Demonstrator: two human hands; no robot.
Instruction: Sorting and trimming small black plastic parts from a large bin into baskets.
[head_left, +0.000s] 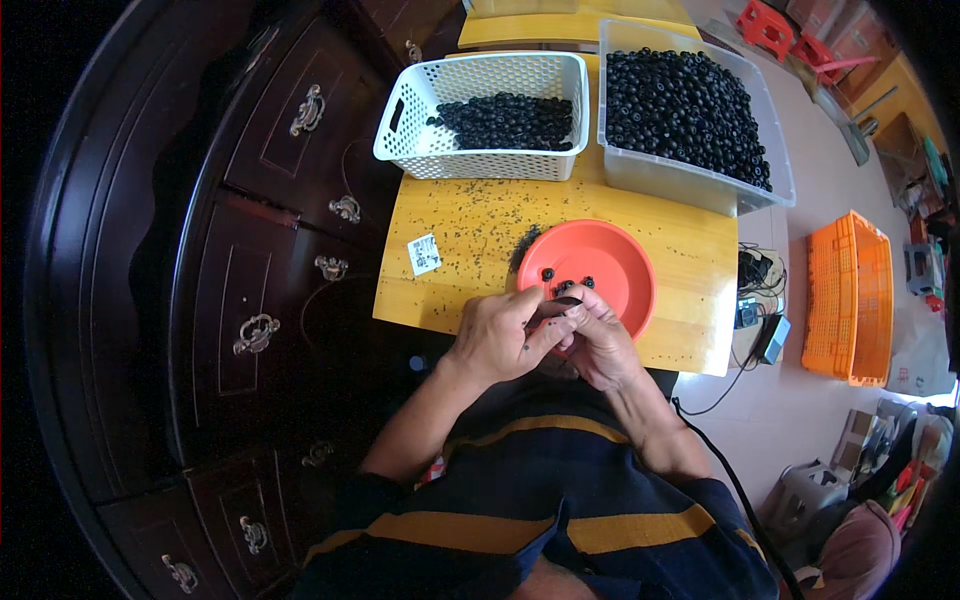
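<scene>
To your left stands a dark carved wooden cabinet (280,200) with ornate metal pulls, close against the yellow wooden table (470,260). On the table sits a white perforated plastic basket (480,160) partly filled with small round black beads (510,120). Your left hand (495,340) and right hand (600,345) press together at the near rim of the smooth orange bowl (610,265), fingertips pinched on one small black piece (562,301). Right of the basket, a clear tub (690,180) brims with beads; an orange crate (850,300) lies on the floor.
</scene>
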